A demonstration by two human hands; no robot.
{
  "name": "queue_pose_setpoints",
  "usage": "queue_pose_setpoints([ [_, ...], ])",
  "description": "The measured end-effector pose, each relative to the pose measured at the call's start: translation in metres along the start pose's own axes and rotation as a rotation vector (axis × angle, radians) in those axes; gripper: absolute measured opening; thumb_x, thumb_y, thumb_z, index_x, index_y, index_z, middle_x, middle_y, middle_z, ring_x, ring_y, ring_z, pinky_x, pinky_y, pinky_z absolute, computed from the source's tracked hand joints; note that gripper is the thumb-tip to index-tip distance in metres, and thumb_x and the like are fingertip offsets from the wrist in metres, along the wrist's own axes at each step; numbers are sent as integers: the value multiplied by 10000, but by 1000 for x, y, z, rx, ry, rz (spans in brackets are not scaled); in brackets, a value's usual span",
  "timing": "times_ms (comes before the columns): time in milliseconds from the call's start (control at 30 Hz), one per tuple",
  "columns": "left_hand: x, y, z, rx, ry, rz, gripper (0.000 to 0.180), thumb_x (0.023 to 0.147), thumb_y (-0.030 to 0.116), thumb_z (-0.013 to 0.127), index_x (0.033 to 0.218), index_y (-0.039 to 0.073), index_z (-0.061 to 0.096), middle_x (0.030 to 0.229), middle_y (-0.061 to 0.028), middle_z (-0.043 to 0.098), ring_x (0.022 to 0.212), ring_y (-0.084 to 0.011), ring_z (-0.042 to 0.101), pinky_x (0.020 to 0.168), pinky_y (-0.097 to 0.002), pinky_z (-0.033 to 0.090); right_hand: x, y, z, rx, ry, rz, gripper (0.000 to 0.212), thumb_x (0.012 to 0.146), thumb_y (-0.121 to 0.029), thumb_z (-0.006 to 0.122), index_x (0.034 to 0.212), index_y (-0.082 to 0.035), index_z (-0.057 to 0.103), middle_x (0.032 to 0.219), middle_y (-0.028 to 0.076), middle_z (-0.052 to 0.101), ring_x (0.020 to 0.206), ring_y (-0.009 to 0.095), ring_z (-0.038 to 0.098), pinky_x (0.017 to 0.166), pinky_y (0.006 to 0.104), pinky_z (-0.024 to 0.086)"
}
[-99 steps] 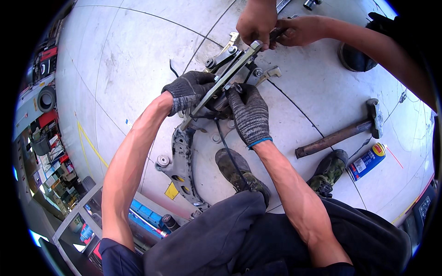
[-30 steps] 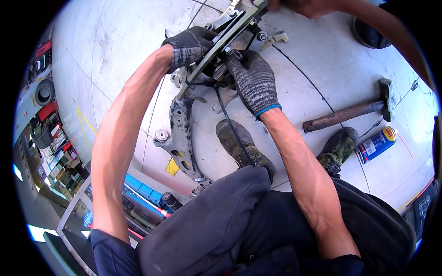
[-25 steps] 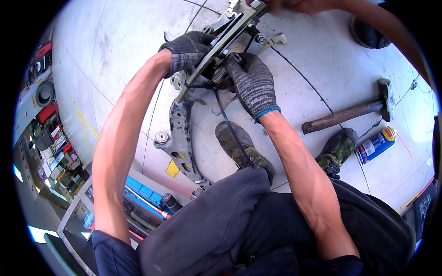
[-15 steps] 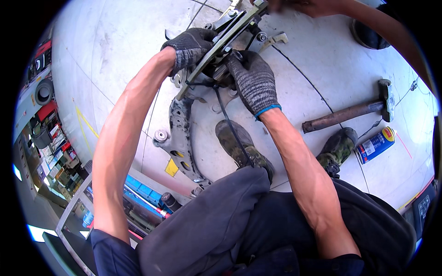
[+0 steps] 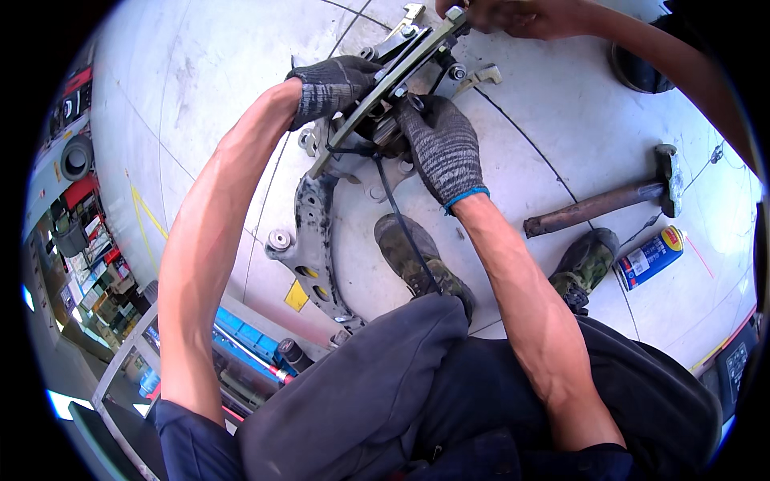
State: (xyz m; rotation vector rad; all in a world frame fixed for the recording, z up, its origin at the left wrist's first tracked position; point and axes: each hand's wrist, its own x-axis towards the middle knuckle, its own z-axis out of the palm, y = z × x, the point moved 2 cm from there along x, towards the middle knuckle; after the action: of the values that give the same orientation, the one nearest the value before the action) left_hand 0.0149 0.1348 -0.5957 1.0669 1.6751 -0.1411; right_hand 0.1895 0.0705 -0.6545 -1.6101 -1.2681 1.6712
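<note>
A long metal bar assembly (image 5: 357, 120) with bolts slants across the upper middle. My left hand (image 5: 337, 84), in a dark grey knit glove, is closed on its left side, fingertips hidden behind the metal. On the other side my right hand (image 5: 443, 148), in a matching glove with a blue cuff, curls around a cylindrical metal part (image 5: 388, 131) under the bolts; its inner fingers are partly hidden. A black strap (image 5: 399, 215) runs from the bar's lower end toward my knee. Below lies a grey suspension control arm (image 5: 313, 232) with a bushing.
Another person's hand (image 5: 533, 16) is at the bar's upper end. A wooden-handled hammer (image 5: 601, 207) and a blue spray can (image 5: 651, 258) lie on the floor to the right. At lower left stands a metal-framed cart (image 5: 120, 365) with tools and a blue tray (image 5: 241, 325).
The bar assembly and both my hands sit slightly lower in view. My grips look the same. The other person's hand has shifted slightly at the bar's upper end.
</note>
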Motion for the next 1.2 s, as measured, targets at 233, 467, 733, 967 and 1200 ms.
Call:
queue_pose_setpoints([
  [233, 3, -7, 6, 31, 57, 40, 508, 911, 93, 644, 1402, -15, 568, 1045, -128, 743, 845, -129, 683, 826, -289, 547, -3, -7, -3, -81, 7, -28, 458, 926, -405, 688, 1093, 21, 672, 955, 233, 730, 914, 356, 716, 838, 432, 548],
  [467, 2, -5, 2, 69, 57, 59, 502, 917, 118, 611, 1401, -13, 573, 1072, -131, 740, 839, -137, 693, 832, -287, 552, -1, -9, -2, -7, -35, 19, 460, 919, -413, 688, 1078, 18, 685, 934, 222, 734, 896, 343, 720, 822, 429, 548],
  [733, -2, -4, 3, 146, -65, 107, 440, 1066, 270, 513, 1431, 25, 543, 1112, -147, 735, 987, -183, 714, 923, -321, 563, 16, -1, -7, -285, -83, -166, 525, 932, -475, 614, 1041, 27, 725, 924, 220, 737, 891, 352, 719, 834, 417, 550],
  [967, 1, -12, 1, -112, 88, -51, 315, 951, 129, 630, 1233, -4, 677, 883, -67, 732, 754, -112, 678, 677, -272, 560, 37, -18, -7, -143, -520, -4, 411, 963, -417, 584, 1195, -88, 673, 917, 130, 740, 715, 262, 702, 666, 398, 564],
  [1200, 15, -33, 2, -222, 14, 10, 306, 1013, 152, 602, 1271, -2, 658, 957, -89, 754, 780, -131, 700, 716, -283, 583, 33, -36, -25, 80, -654, 28, 267, 956, -293, 598, 1036, -45, 652, 717, 73, 638, 570, 165, 599, 510, 336, 511],
])
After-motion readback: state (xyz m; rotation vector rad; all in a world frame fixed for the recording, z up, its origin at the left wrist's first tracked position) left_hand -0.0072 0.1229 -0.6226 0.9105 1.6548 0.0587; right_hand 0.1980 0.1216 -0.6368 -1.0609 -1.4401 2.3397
